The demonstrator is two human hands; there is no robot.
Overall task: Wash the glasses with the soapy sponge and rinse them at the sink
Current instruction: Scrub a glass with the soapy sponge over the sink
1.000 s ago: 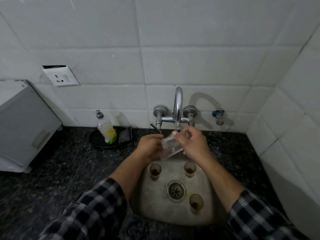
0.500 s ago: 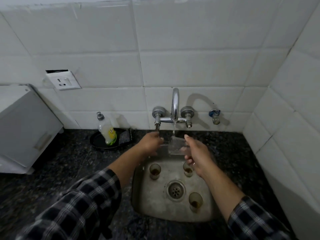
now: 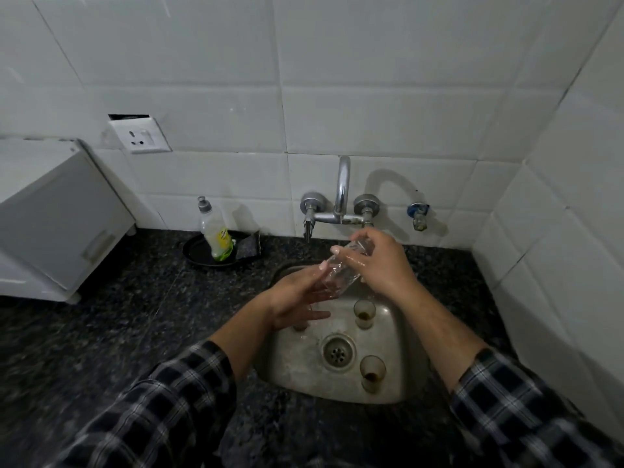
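Both hands over the steel sink (image 3: 337, 393), one clear glass (image 3: 339, 273) between them. The glass is tilted, upper end toward the tap and lower end toward the person, and it sits above the back of the basin, just below the chrome faucet (image 3: 342, 190) spout. The right hand (image 3: 383, 265) is clamped on the upper end, fingers curled over the top and thumb tip on the near side; its skin glints wet. The left hand (image 3: 297, 298) holds the lower end between its thumb and fairly straight fingers (this part is blurred, so the finger contact is not sharp). Can't tell if water is running. Three more small glasses stand upright in the basin with brown residue at the bottom: one (image 3: 364, 314) behind the drain (image 3: 338, 352), one (image 3: 372, 373) right of the drain and nearer the person, and one (image 3: 300, 327) mostly hidden under the left hand. Dark speckled stone bench (image 3: 101, 315) surrounds the sink. At back left on the bench is a black dish (image 3: 202, 260) with a dish soap bottle (image 3: 216, 234) upright on it and a dark sponge (image 3: 251, 246) leaning at its right edge. A white cabinet (image 3: 50, 214) is at far left and a white wall socket (image 3: 140, 136) sits on the tiles above. A small blue-handled tap (image 3: 418, 214) is on the wall right of the faucet. Plaid sleeves on both arms.
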